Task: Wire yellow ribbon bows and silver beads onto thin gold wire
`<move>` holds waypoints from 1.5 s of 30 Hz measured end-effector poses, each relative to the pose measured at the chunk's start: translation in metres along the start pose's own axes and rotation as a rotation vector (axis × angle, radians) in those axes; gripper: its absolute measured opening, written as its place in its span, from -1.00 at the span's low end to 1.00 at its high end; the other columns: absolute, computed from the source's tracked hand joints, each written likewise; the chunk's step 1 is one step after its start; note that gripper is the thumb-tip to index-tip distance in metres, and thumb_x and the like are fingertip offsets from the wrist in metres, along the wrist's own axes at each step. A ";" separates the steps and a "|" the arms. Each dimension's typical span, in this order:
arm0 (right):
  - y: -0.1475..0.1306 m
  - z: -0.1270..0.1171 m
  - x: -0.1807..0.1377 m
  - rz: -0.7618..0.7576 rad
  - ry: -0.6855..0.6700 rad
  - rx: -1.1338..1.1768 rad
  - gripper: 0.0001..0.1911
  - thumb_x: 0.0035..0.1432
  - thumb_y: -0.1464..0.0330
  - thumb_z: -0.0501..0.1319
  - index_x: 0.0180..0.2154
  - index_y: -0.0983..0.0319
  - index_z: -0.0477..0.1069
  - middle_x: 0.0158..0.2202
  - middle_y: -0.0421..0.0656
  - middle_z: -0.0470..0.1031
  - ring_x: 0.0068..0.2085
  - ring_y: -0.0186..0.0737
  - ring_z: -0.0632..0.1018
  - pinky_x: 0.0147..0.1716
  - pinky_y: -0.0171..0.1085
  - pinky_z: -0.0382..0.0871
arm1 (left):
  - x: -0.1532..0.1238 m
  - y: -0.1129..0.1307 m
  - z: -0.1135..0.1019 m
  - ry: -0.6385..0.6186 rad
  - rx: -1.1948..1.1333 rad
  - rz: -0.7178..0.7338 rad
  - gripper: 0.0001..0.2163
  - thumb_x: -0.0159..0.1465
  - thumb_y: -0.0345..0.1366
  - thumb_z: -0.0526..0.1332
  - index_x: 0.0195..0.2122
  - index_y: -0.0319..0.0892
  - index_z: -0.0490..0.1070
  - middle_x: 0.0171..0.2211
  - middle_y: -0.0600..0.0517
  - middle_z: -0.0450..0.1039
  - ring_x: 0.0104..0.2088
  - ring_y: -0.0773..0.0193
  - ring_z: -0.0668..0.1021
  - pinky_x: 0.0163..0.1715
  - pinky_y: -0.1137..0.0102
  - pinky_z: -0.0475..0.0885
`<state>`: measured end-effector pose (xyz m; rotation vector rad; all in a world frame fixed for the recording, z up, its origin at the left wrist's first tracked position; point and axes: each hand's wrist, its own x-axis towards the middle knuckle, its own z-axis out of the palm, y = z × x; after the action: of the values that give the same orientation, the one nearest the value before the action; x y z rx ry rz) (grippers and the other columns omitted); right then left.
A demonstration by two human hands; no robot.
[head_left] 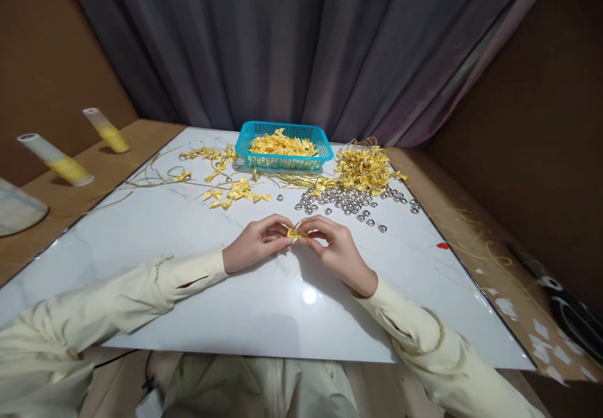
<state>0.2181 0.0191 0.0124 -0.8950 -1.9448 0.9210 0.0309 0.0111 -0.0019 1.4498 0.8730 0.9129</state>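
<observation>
My left hand (257, 242) and my right hand (335, 248) meet at the middle of the white tabletop (198, 261). Both pinch a small yellow ribbon bow (296, 234) held between their fingertips just above the surface. A thin gold loop rises from the bow near my right fingers. Both arms wear cream sleeves and rest on the table.
A turquoise basket (282, 146) of yellow bows stands at the back. Loose bows (238, 192) and gold cord lie to its left, a bow pile (365, 168) and silver heart beads (346, 201) to its right. Two thread spools (106, 130) sit far left; scissors (572, 314) lie at the right.
</observation>
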 end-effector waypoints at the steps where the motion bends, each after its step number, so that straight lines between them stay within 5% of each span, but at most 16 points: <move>1: 0.000 0.000 0.000 -0.002 -0.002 0.000 -0.88 0.06 0.52 0.17 -0.37 0.23 0.43 -0.29 -0.12 0.45 -0.25 -0.27 0.49 -0.29 -0.27 0.45 | 0.000 0.000 0.000 0.000 0.003 0.002 -0.75 0.15 -0.23 0.24 -0.20 -0.22 0.30 -0.41 0.03 0.44 -0.42 0.34 0.51 -0.41 0.43 0.42; 18: -0.002 -0.002 0.001 -0.061 -0.018 -0.048 -0.85 0.03 0.58 0.17 -0.41 0.24 0.42 -0.35 -0.14 0.45 -0.31 -0.30 0.48 -0.34 -0.31 0.40 | 0.001 0.001 -0.002 -0.035 -0.017 -0.031 -0.74 0.15 -0.22 0.23 -0.21 -0.21 0.25 -0.43 0.04 0.43 -0.38 0.32 0.51 -0.38 0.42 0.37; 35: -0.003 0.001 -0.002 -0.061 -0.005 -0.070 -0.87 0.10 0.50 0.12 -0.34 0.19 0.40 -0.30 -0.13 0.46 -0.28 -0.26 0.48 -0.28 -0.23 0.43 | -0.003 0.003 0.001 0.051 0.351 0.171 -0.83 0.20 -0.23 0.16 -0.23 -0.19 0.28 -0.32 0.03 0.43 -0.35 0.35 0.47 -0.31 0.46 0.40; 45: -0.011 -0.003 -0.002 -0.034 0.085 -0.042 -0.86 0.09 0.52 0.11 -0.33 0.24 0.40 -0.32 -0.13 0.48 -0.29 -0.29 0.50 -0.28 -0.26 0.44 | 0.000 0.002 -0.002 0.042 0.242 0.071 -0.82 0.19 -0.24 0.18 -0.25 -0.22 0.32 -0.32 0.00 0.46 -0.31 0.31 0.50 -0.26 0.40 0.40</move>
<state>0.2193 0.0133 0.0221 -0.9081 -1.9071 0.8127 0.0294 0.0119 0.0004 1.6831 0.9953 0.9172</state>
